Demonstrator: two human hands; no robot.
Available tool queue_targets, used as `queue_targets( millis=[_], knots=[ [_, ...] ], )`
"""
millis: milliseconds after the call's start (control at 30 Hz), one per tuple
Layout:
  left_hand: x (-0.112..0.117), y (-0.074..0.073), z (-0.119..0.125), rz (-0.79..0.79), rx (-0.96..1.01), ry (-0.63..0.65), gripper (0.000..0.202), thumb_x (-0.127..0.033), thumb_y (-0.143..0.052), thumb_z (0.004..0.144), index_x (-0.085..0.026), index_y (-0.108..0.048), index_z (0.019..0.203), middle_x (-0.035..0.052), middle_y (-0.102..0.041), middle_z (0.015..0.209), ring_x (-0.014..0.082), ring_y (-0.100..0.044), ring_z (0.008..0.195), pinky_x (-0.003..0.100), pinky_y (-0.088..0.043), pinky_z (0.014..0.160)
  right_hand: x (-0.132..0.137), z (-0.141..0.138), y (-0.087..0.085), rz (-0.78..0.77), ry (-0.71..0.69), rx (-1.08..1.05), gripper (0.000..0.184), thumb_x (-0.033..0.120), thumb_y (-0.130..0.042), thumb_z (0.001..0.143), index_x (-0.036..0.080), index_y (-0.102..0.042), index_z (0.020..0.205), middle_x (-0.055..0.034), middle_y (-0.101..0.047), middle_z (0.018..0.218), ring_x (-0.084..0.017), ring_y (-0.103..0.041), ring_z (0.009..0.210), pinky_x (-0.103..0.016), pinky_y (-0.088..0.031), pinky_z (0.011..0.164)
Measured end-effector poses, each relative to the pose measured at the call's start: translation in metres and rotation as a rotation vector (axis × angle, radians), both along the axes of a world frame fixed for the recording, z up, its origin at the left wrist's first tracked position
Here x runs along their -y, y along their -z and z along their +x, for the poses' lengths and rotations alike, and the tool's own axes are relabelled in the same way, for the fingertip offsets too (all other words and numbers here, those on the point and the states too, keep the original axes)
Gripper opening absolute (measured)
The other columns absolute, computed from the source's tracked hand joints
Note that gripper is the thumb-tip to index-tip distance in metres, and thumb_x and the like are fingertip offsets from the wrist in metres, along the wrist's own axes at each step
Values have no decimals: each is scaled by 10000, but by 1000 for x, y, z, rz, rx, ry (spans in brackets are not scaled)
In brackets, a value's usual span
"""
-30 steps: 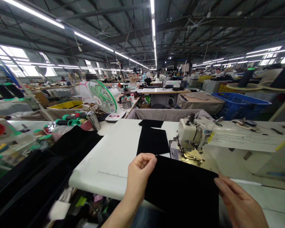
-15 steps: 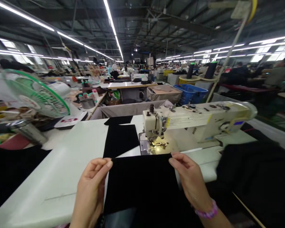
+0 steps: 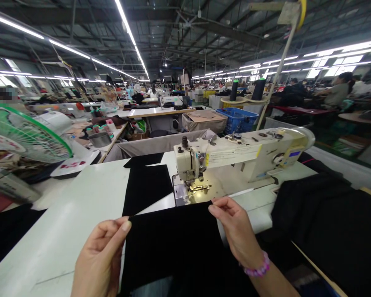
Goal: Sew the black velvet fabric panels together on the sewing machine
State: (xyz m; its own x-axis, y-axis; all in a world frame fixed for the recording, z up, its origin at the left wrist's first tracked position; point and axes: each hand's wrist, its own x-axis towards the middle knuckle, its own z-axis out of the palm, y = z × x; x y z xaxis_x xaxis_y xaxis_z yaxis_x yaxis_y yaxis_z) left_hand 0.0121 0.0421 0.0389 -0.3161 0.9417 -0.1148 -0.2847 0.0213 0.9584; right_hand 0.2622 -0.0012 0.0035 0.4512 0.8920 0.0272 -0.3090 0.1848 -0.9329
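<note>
A piece of black fabric [image 3: 173,243] is stretched between my two hands at the front of the table. My left hand [image 3: 103,251] pinches its upper left corner between thumb and fingers. At the upper right corner, my right hand [image 3: 235,225] is closed on the same edge; a beaded bracelet circles that wrist. Just beyond the fabric stands a sewing machine [image 3: 219,154], its lit needle area [image 3: 198,187] a little past the raised edge. Another black fabric piece [image 3: 148,185] lies flat left of the machine, partly covered by the held one.
A green fan [image 3: 34,132] and a metal can [image 3: 10,185] are at the left. Dark fabric [image 3: 327,222] is heaped on the right. Behind the machine are a cloth-lined bin [image 3: 160,144], a blue basket [image 3: 239,119] and thread cones [image 3: 258,90]. A person [image 3: 336,93] sits far right.
The view has turned slightly right, so the scene sits further left. Both hands keep hold of the fabric; its left corner is now lower than its right, so the edge slants.
</note>
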Motion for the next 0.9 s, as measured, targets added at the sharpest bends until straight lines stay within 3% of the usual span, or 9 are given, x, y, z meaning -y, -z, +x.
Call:
queue_targets(
  millis=[100, 200, 267, 333, 433, 533, 633, 733, 900],
  knots=[
    [-4, -14, -5, 159, -197, -36, 411, -301, -901, 516, -207, -511, 608, -23, -705, 828, 153, -642, 846, 195, -502, 731, 2, -2, -1, -2, -22, 52, 276, 358, -839, 700, 202, -655, 832, 1, -659, 796, -164, -619, 772, -273, -517, 733],
    [-21, -47, -3, 379, -556, -14, 327, -335, -815, 644, -225, -507, 650, -8, -717, 849, 178, -645, 806, 265, -480, 755, 14, -14, 6, 4, -110, 249, 252, 281, -752, 761, 214, -600, 950, -2, -663, 839, -172, -638, 792, -281, -530, 751],
    [-42, -64, 7, 504, -810, 114, 244, -306, -727, 714, -232, -502, 656, -4, -707, 797, 183, -635, 758, 294, -460, 765, 27, -25, 19, 42, -165, 461, 210, 196, -675, 796, 228, -566, 972, 5, -650, 833, -164, -640, 786, -269, -529, 759],
    [-69, -64, 23, 513, -976, 387, 159, -211, -636, 726, -234, -496, 656, -5, -693, 753, 184, -628, 736, 295, -444, 741, 40, -35, 36, 138, -148, 680, 198, 138, -611, 812, 238, -555, 974, 3, -637, 832, -159, -638, 770, -256, -528, 751],
    [-107, -30, 56, 383, -1048, 740, 166, -91, -563, 650, -231, -483, 617, -21, -638, 656, 169, -587, 662, 271, -411, 653, 50, -37, 60, 357, -132, 912, 174, 91, -519, 848, 244, -550, 924, -1, -619, 786, -155, -625, 705, -241, -527, 671],
    [-127, 19, 83, 349, -1047, 800, 207, -73, -595, 623, -226, -469, 565, -49, -552, 564, 141, -502, 574, 255, -364, 587, 49, -25, 72, 475, -179, 1038, 231, 37, -461, 872, 239, -559, 929, -12, -642, 772, -167, -650, 700, -245, -551, 648],
    [-128, 53, 93, 341, -1025, 782, 234, -99, -619, 645, -225, -440, 561, -53, -517, 563, 132, -466, 574, 251, -346, 582, 46, -8, 73, 518, -191, 1167, 320, 2, -440, 872, 223, -587, 1050, -50, -705, 862, -200, -699, 778, -284, -595, 719],
    [-121, 67, 90, 348, -1003, 727, 246, -137, -614, 681, -228, -409, 578, -48, -488, 592, 134, -457, 604, 253, -349, 604, 45, 4, 71, 560, -227, 1282, 349, -11, -424, 877, 209, -587, 1094, -68, -727, 884, -209, -713, 777, -300, -604, 734],
    [-123, 71, 89, 353, -1002, 715, 223, -98, -582, 685, -225, -419, 601, -46, -497, 621, 131, -472, 629, 255, -371, 641, 43, 7, 69, 584, -226, 1396, 313, -8, -431, 871, 190, -589, 1056, -66, -714, 830, -200, -697, 724, -298, -584, 677]
  ],
)
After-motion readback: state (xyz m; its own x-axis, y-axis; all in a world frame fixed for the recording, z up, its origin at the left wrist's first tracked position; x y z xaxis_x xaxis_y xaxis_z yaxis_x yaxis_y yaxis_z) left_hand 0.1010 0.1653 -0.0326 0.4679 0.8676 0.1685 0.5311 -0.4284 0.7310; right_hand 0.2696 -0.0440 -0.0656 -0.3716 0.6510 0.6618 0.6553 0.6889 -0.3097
